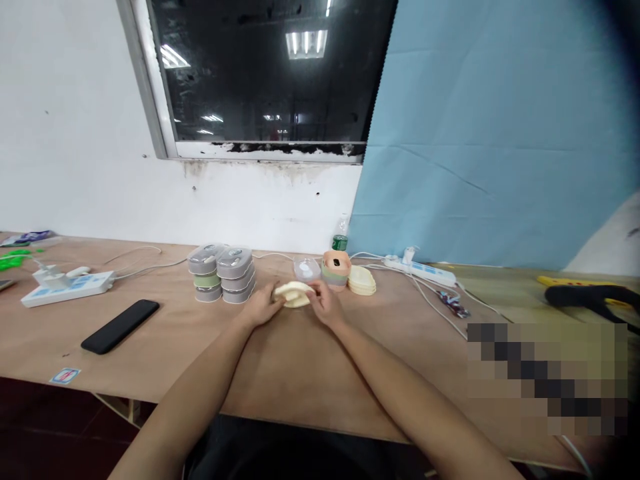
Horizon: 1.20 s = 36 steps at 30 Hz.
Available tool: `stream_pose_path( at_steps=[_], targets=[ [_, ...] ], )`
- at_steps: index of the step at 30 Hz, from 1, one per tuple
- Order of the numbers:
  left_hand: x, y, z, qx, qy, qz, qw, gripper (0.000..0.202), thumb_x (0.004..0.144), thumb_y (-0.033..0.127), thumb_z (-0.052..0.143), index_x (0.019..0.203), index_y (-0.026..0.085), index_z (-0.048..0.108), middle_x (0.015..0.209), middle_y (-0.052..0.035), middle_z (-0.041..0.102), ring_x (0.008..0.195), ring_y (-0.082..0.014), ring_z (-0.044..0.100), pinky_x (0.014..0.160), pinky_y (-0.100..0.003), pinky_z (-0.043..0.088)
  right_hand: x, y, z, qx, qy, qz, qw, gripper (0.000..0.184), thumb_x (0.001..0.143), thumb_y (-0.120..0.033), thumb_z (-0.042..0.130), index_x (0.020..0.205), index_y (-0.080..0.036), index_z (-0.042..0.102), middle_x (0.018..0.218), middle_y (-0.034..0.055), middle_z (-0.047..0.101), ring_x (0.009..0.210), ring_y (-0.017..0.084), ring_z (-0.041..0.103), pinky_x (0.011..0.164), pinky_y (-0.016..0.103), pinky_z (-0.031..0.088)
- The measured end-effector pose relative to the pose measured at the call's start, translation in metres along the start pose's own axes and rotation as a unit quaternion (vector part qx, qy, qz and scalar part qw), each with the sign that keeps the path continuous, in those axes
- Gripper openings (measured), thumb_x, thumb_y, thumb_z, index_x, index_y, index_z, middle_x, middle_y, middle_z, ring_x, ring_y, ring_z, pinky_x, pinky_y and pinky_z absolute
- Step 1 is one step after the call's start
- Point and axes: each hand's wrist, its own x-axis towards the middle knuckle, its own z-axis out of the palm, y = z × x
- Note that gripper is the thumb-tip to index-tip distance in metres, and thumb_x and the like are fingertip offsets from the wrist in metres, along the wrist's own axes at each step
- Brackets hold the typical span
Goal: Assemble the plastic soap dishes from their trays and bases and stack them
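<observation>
Between both hands is a cream-coloured, rounded plastic piece [293,291], like a small shallow tray or lid, held tilted just above the table. My left hand [262,305] grips its left edge, while my right hand [325,301] has its fingers on the right edge. Right behind it sits a clear lid [307,269]. A peach square container [337,262] tops a stack beside that. Farther right lies a stack of cream trays [362,280]. To the left of my hands stand two stacks of small lidded boxes [236,264], mostly grey with one green layer.
A black phone [121,326] lies at the left, near a white power strip [70,288]. Another power strip [421,270] with cables is at the back right. A bottle with a green label [340,237] stands by the wall. A yellow-and-black tool [585,297] is far right.
</observation>
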Motion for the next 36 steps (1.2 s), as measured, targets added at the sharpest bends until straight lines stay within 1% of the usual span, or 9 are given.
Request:
stream_pose_path(
  at_steps=[3, 7, 13, 17, 21, 24, 26, 31, 36],
  targets=[
    [0.002, 0.0, -0.001, -0.006, 0.032, -0.002, 0.999, 0.046, 0.086, 0.04, 0.053, 0.127, 0.019, 0.054, 0.112, -0.0099, 0.067, 0.096, -0.0242, 0.065, 0.085, -0.035, 0.049, 0.0, -0.015, 0.009, -0.004, -0.035, 0.019, 0.999, 0.036, 0.096, -0.047, 0.033, 0.1, -0.022, 0.058, 0.079, 0.0043, 0.066, 0.073, 0.02, 0.062, 0.066, 0.029, 0.043],
    [0.002, 0.003, -0.002, -0.031, 0.063, -0.006, 0.998, 0.056, 0.084, 0.036, 0.056, 0.136, 0.019, 0.046, 0.123, -0.0103, 0.062, 0.101, -0.0232, 0.063, 0.09, -0.035, 0.048, 0.005, -0.006, 0.0, -0.01, -0.037, 0.066, 0.997, 0.036, 0.096, -0.046, 0.033, 0.099, -0.021, 0.059, 0.081, 0.0034, 0.066, 0.074, 0.019, 0.061, 0.064, 0.027, 0.04],
    [-0.001, 0.008, -0.003, -0.016, 0.013, 0.024, 0.999, 0.066, 0.082, 0.038, 0.057, 0.142, 0.018, 0.039, 0.133, -0.0119, 0.056, 0.113, -0.0255, 0.058, 0.097, -0.036, 0.045, 0.008, 0.02, -0.007, -0.082, -0.089, 0.12, 0.985, 0.043, 0.094, -0.048, 0.037, 0.067, -0.019, 0.057, 0.064, 0.0015, 0.061, 0.062, 0.015, 0.054, 0.054, 0.026, 0.029],
    [-0.001, 0.007, -0.004, 0.06, -0.049, 0.014, 0.997, 0.049, 0.084, 0.045, 0.053, 0.127, 0.021, 0.058, 0.124, -0.01, 0.063, 0.112, -0.0291, 0.058, 0.098, -0.04, 0.042, 0.006, 0.025, 0.003, -0.123, -0.175, 0.089, 0.973, 0.041, 0.088, -0.041, 0.047, 0.054, -0.019, 0.051, 0.054, -0.0005, 0.055, 0.05, 0.012, 0.045, 0.05, 0.025, 0.022],
    [-0.003, 0.009, -0.007, 0.084, -0.073, 0.007, 0.994, 0.047, 0.086, 0.049, 0.049, 0.125, 0.025, 0.06, 0.126, -0.008, 0.063, 0.115, -0.0297, 0.057, 0.098, -0.04, 0.041, 0.008, 0.023, 0.004, -0.147, -0.059, 0.079, 0.984, 0.029, 0.082, -0.04, 0.056, 0.06, -0.02, 0.057, 0.058, -0.0002, 0.059, 0.053, 0.013, 0.048, 0.052, 0.025, 0.027],
    [-0.003, 0.011, -0.009, 0.078, -0.077, 0.004, 0.994, 0.049, 0.086, 0.05, 0.048, 0.125, 0.024, 0.06, 0.125, -0.0085, 0.063, 0.116, -0.0294, 0.056, 0.098, -0.039, 0.042, 0.012, 0.025, -0.007, -0.143, 0.107, 0.096, 0.979, 0.022, 0.084, -0.039, 0.052, 0.082, -0.02, 0.065, 0.07, 0.0025, 0.064, 0.062, 0.016, 0.054, 0.058, 0.026, 0.035],
    [-0.004, 0.012, -0.009, 0.075, -0.08, 0.002, 0.994, 0.049, 0.086, 0.051, 0.048, 0.126, 0.024, 0.06, 0.125, -0.0085, 0.063, 0.116, -0.0291, 0.056, 0.098, -0.039, 0.042, 0.014, 0.031, -0.017, -0.133, 0.166, 0.113, 0.97, 0.028, 0.084, -0.038, 0.05, 0.102, -0.02, 0.064, 0.079, 0.0039, 0.066, 0.066, 0.017, 0.056, 0.061, 0.027, 0.039],
    [-0.005, 0.013, -0.009, 0.074, -0.086, 0.005, 0.994, 0.05, 0.086, 0.053, 0.046, 0.126, 0.026, 0.059, 0.128, -0.007, 0.062, 0.117, -0.0287, 0.054, 0.098, -0.039, 0.041, 0.013, 0.053, -0.028, -0.134, 0.147, 0.17, 0.965, 0.048, 0.083, -0.037, 0.048, 0.127, -0.019, 0.053, 0.08, 0.0035, 0.065, 0.066, 0.019, 0.056, 0.061, 0.03, 0.041],
    [-0.005, 0.012, -0.009, 0.086, -0.101, 0.023, 0.991, 0.055, 0.088, 0.057, 0.043, 0.13, 0.025, 0.057, 0.132, -0.0072, 0.058, 0.118, -0.0289, 0.053, 0.102, -0.04, 0.038, 0.015, 0.06, -0.026, -0.123, 0.147, 0.177, 0.965, 0.033, 0.083, -0.036, 0.048, 0.107, -0.018, 0.061, 0.081, 0.0047, 0.063, 0.072, 0.019, 0.057, 0.067, 0.031, 0.043]
  ],
)
